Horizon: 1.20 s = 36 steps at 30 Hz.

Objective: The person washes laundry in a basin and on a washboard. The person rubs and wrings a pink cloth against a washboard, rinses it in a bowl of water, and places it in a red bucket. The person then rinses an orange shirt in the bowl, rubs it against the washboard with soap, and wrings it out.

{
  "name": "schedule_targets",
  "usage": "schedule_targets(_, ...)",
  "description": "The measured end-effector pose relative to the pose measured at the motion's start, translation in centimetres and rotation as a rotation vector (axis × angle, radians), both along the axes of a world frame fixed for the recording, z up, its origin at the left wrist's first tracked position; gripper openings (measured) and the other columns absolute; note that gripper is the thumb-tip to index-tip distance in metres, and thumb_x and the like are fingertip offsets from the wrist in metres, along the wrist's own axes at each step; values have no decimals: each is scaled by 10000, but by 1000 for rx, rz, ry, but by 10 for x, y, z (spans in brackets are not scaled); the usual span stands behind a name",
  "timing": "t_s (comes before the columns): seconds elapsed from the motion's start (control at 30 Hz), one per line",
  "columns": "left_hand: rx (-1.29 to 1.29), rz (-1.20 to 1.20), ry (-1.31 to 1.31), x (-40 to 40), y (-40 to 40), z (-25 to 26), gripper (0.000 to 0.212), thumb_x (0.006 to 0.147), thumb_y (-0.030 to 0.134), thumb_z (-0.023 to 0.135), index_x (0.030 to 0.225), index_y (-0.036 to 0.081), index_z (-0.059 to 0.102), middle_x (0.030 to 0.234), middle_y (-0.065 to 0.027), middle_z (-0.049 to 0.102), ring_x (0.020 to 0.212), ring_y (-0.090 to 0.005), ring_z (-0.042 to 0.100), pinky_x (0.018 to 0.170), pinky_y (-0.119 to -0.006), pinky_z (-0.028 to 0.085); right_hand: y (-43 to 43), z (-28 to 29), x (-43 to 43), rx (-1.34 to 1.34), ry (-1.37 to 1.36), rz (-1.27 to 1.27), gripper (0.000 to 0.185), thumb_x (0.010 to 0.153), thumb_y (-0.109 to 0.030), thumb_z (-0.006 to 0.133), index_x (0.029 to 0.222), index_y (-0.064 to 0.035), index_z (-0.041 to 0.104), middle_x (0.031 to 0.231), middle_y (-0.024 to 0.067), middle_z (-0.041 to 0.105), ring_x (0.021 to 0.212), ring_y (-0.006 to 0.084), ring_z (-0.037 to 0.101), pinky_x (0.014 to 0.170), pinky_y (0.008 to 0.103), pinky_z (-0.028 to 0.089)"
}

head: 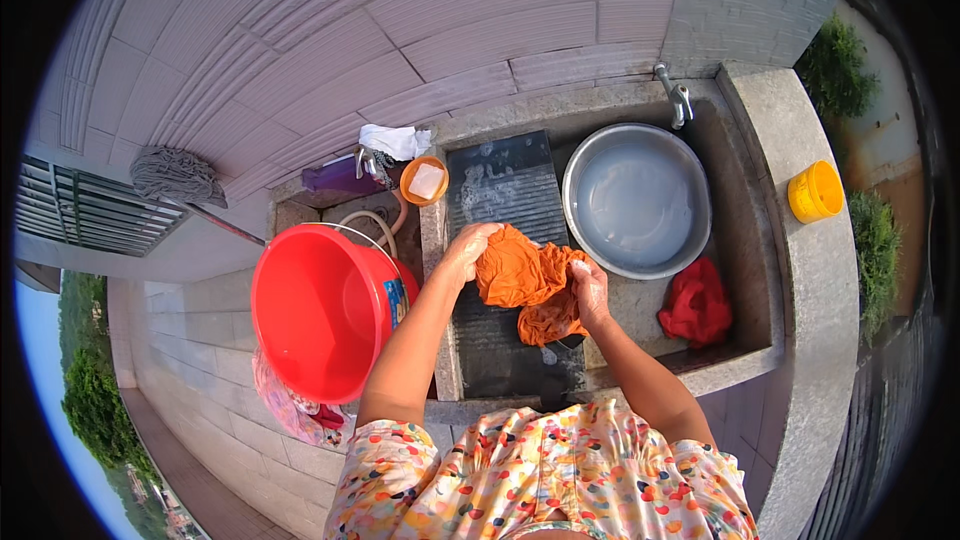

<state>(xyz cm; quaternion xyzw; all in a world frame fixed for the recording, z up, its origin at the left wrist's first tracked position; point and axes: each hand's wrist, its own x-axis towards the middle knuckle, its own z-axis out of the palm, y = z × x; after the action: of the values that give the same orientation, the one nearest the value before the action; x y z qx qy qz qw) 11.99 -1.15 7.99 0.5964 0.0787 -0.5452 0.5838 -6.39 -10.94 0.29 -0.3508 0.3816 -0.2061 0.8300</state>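
Note:
Both hands grip a wet, crumpled orange cloth (517, 268) above a dark ribbed washboard slab (487, 360). My left hand (474, 246) holds its upper left side. Lower down on the right, my right hand (589, 286) pinches another part, with white suds on the fingers. Part of the cloth hangs below the rest, between the hands; whether it touches the slab I cannot tell. Foam lies on the slab's upper part. Just right of the slab, a round metal basin (637, 199) holds cloudy water inside the stone sink (750, 240).
A red cloth (696, 303) lies in the sink below the basin, and a metal tap (677, 101) juts over it. A yellow cup (815, 192) stands on the right ledge. To the left are an orange soap bowl (424, 181) and a red bucket (322, 315).

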Motion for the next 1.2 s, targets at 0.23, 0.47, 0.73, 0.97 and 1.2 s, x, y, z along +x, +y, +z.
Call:
schedule_targets(0.23,-307,450,-18,-53,16,100,234,871,199,468,1020,35,544,1000,-116,606,937,-247,598,841,-412,476,-7,72,2,554,-296,164,487,946,-409,305,1279,-66,401,1289,103,461,1181,265,443,1011,424,340)
schedule_targets(0.47,-291,257,-272,-92,-7,139,466,817,420,591,1085,59,467,982,-119,563,815,-261,620,476,-398,545,25,85,-2,332,37,682,496,872,-458,489,1240,-128,450,1213,48,511,1105,191,490,845,399,428)
schedule_targets(0.73,549,-102,-886,-71,51,-23,346,794,221,584,1059,5,532,836,-129,569,679,-253,583,584,-406,484,-74,-13,-105,-450,559,844,176,752,-169,578,737,2,614,637,51,594,506,110,508,442,254,390)
schedule_targets(0.97,636,-859,-1429,-104,24,-1,456,818,168,597,1255,127,475,1202,-38,480,1129,-223,396,948,-413,278,-68,-21,-95,-1002,422,577,188,722,-121,552,823,32,593,651,128,597,571,277,575,554,337,458)
schedule_targets(1.2,638,-898,-1236,-83,5,-16,142,840,159,551,840,94,678,885,-53,603,928,-230,490,870,-412,280,-38,14,-46,-1464,297,576,395,696,-163,625,1049,-5,540,1032,187,543,973,304,523,830,406,431)
